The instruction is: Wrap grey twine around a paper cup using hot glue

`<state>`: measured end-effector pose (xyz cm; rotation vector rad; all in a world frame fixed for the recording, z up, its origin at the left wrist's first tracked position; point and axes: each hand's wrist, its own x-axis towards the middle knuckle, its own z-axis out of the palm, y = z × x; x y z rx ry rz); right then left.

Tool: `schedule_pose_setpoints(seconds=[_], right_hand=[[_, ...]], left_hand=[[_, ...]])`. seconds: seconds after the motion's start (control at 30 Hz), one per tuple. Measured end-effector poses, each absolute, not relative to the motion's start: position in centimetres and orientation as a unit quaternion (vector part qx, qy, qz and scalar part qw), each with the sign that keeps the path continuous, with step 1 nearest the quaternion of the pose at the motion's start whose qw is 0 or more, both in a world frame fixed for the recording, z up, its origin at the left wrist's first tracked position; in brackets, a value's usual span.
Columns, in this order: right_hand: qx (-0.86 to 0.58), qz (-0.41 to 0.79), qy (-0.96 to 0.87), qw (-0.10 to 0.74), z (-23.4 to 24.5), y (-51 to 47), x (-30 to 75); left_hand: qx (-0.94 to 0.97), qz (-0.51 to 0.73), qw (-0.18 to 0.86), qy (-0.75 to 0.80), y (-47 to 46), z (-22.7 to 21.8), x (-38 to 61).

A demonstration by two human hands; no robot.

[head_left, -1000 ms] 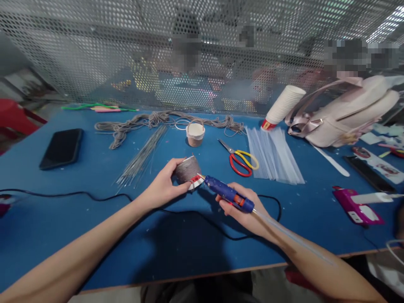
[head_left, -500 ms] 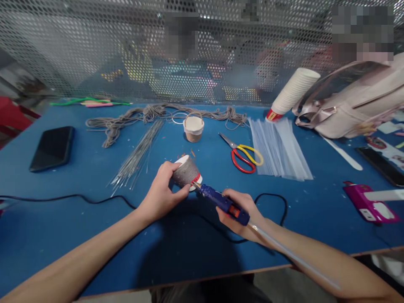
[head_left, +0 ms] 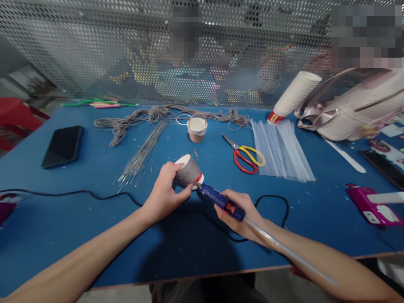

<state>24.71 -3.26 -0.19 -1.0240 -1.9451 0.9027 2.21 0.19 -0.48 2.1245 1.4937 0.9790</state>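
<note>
My left hand (head_left: 164,192) grips a small paper cup (head_left: 188,171) wrapped in grey cord, tilted on its side above the blue table (head_left: 94,227). A red band shows near the cup's rim. My right hand (head_left: 240,212) is closed around a blue hot glue gun (head_left: 221,201) with an orange trigger. The gun's nozzle touches the cup near the red band. A clear glue stick (head_left: 284,250) sticks out of the gun's back along my forearm. The gun's black cord (head_left: 271,206) loops on the table behind my right hand.
Behind lie a cord-wrapped cup (head_left: 197,129), grey cord (head_left: 132,120), thin metal wires (head_left: 142,153), red-and-yellow scissors (head_left: 246,158) and clear glue sticks (head_left: 284,149). A black phone (head_left: 62,145) is at left. Stacked paper cups (head_left: 293,97), a pink bag (head_left: 356,105) and a magenta glue gun (head_left: 369,204) are at right.
The cup has turned in my left hand, and the glue gun's nozzle has moved in from the rim to touch the cup by the red band. The view shifted slightly.
</note>
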Motion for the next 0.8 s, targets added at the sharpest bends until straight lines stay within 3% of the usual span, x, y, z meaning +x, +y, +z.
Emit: schedule_pose_setpoints(seconds=[0.8], right_hand=[[-0.387,0.306,-0.799,0.343,-0.33,-3.58,25.08]], left_hand=[[0.748,0.355,0.187,0.528,-0.2,-0.08,2.19]])
